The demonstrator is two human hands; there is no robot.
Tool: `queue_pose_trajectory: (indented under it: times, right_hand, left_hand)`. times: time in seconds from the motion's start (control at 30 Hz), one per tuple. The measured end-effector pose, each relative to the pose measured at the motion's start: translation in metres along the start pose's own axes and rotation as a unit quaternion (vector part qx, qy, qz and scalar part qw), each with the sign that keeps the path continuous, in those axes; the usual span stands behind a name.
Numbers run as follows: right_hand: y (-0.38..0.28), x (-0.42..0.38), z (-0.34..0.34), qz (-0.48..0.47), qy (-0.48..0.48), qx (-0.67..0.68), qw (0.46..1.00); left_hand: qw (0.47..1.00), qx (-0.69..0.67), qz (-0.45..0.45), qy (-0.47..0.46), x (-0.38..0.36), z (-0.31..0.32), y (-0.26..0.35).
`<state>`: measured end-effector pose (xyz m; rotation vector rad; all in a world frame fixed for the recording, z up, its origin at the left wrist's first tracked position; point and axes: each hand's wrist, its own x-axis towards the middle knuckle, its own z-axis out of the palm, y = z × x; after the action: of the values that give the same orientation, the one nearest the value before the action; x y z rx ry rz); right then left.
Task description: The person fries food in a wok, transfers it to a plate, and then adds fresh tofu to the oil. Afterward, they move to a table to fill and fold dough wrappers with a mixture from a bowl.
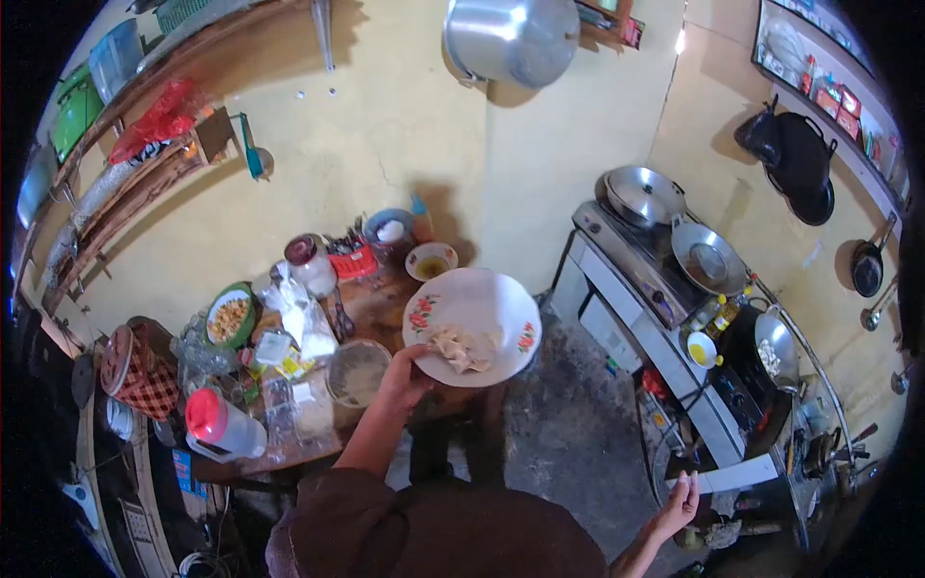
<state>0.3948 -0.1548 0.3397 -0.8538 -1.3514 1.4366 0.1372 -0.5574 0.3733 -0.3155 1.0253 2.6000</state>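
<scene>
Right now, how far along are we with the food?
Apparently done: whitish pieces lie in the round metal wok. In hand: the left hand holds a white floral plate. Probably left: the pale, crumpled food on it.

Glossy white plate (pixel 517 310), rough wooden table (pixel 370 301).

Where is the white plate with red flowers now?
In the head view, the plate is near the centre, in the left hand, by the brown wooden table.
</scene>
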Motion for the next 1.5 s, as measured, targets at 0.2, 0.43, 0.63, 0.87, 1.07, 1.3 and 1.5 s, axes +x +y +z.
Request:
queue_pose_trajectory:
  times: [0.2, 0.43, 0.63, 0.87, 1.07, 1.3, 1.5]
  right_hand:
    - [0.011, -0.056, 0.128, 0.075, -0.090, 0.083, 0.990]
    - [0.038, -0.106, 0.200, 0.070, -0.162, 0.161, 0.971]
    - [0.040, -0.138, 0.172, 0.089, -0.143, 0.152, 0.974]
    - [0.020, -0.139, 0.150, 0.208, -0.016, 0.209, 0.955]
    - [0.000, -0.118, 0.130, 0.176, -0.059, 0.231, 0.955]
    - [-0.015, -0.067, 0.054, 0.173, 0.048, 0.258, 0.949]
    - [-0.038, -0.020, -0.045, 0.159, 0.061, 0.263, 0.950]
  left_hand:
    - [0.995, -0.029, 0.088, 0.037, 0.053, -0.098, 0.091]
    - [0.989, -0.043, 0.018, 0.141, 0.157, -0.248, 0.129]
    - [0.979, -0.042, -0.008, 0.197, 0.198, -0.283, 0.130]
    - [0.978, 0.159, 0.002, 0.135, 0.218, -0.304, 0.127]
    - [0.983, 0.152, -0.022, 0.102, 0.202, -0.263, 0.158]
    - [0.923, 0.253, 0.234, 0.173, 0.078, -0.046, 0.108]
    - [0.926, 0.238, 0.291, 0.028, 0.037, 0.027, 0.015]
